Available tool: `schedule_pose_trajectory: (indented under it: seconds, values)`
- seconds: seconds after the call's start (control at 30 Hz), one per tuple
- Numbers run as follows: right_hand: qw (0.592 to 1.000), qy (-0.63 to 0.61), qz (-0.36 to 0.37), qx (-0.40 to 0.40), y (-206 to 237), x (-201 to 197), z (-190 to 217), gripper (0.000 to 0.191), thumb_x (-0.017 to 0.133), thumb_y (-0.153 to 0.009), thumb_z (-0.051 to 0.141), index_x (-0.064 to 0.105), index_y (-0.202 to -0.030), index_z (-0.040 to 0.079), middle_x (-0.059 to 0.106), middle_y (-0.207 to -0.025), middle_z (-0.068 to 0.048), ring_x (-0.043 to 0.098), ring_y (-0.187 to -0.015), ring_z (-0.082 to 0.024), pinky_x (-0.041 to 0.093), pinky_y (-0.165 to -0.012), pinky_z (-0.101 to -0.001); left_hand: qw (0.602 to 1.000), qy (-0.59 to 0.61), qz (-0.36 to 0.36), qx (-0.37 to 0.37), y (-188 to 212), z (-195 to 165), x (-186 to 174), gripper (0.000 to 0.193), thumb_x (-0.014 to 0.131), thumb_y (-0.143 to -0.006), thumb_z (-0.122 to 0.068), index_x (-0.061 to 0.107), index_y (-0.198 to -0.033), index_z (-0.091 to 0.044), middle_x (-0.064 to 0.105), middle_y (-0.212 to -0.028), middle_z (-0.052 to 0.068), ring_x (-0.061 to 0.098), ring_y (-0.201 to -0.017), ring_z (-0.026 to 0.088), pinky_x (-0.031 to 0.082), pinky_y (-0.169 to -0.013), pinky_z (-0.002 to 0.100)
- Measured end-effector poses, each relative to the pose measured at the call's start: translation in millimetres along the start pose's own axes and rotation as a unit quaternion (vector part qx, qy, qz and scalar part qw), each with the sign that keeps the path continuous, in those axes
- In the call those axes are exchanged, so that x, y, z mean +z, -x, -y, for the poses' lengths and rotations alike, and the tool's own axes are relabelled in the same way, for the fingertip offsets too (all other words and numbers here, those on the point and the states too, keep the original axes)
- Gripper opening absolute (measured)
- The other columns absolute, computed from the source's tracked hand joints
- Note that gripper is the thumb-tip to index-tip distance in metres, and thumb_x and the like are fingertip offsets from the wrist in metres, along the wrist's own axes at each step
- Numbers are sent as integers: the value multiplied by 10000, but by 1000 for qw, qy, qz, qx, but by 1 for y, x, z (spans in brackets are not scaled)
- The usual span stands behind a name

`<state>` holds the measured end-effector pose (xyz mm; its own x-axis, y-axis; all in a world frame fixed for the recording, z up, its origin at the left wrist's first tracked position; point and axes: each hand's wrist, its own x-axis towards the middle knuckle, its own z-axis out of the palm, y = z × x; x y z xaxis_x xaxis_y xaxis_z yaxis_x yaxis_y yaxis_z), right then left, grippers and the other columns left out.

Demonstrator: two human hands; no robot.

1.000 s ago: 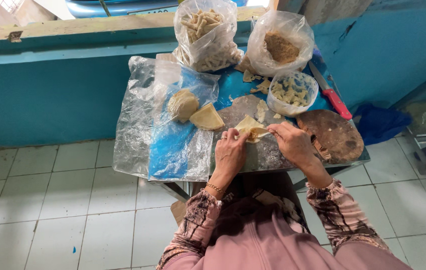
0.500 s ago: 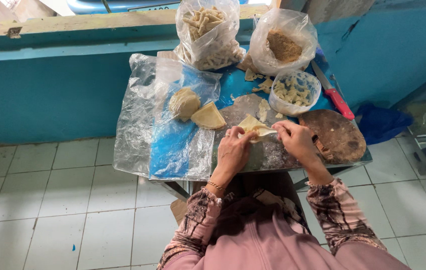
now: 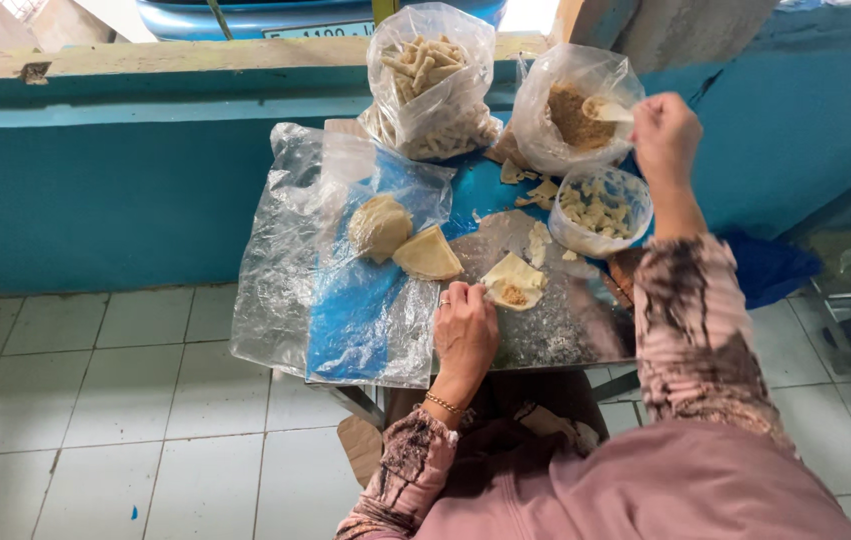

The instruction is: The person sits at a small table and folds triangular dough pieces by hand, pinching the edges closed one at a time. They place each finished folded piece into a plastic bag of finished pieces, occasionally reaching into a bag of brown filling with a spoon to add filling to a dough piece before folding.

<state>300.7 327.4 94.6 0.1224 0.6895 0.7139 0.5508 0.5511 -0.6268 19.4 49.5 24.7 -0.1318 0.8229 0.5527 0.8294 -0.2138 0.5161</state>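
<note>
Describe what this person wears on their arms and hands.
Both arms wear long sleeves patterned in pink, cream and dark brown. The left hand has a ring on one finger and a thin gold-coloured beaded bracelet at the wrist. The right hand shows no jewellery.

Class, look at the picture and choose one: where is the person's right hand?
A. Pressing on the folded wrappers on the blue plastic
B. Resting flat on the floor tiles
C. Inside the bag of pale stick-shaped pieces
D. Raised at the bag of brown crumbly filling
D: the right hand is lifted to the open bag of brown filling, while the left hand steadies the wrapper with filling on the table.
</note>
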Motion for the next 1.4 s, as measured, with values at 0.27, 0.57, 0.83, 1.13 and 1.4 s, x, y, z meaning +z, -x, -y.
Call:
schedule_pose_trajectory:
  seconds: [0.27,0.57,0.83,1.13,1.4]
  values:
    - [919,333,0,-210,52,-1,88,177,753,-949,256,763,-1099,163,710,-1064,-92,684,-933,-350,527,-752,-488,1000,10,17,-21,-2,3,2,110,688,-904,-201,655,-940,-102,603,-975,94,616,-958,311,484,-799,449]
    - [972,170,162,23,231,-17,155,239,802,-843,318,750,-981,130,684,-959,-74,691,-855,-288,534,-707,-422,999,4,6,-39,-9,7,16,99,699,-871,-189,645,-905,-114,621,-956,83,632,-940,303,475,-775,458]
    - [977,55,153,138,238,6,138,163,769,-894,240,716,-958,100,734,-837,-63,725,-699,-186,546,-635,-329,987,146,14,-71,-13,9,21,89,651,-928,-141,608,-954,-68,718,-849,146,702,-791,370,518,-682,479]
    - [971,6,164,174,242,-10,146,142,767,-893,185,729,-977,77,743,-789,-59,710,-687,-116,553,-635,-281,977,191,41,-84,3,1,2,74,664,-939,-129,630,-948,-63,716,-858,141,721,-780,343,550,-687,444]
    - [983,67,170,25,254,-12,179,139,755,-913,167,760,-1040,113,701,-955,-88,690,-753,-269,549,-671,-379,981,180,21,65,8,-6,0,88,705,-900,-90,705,-988,-102,694,-922,101,662,-874,324,527,-773,419]
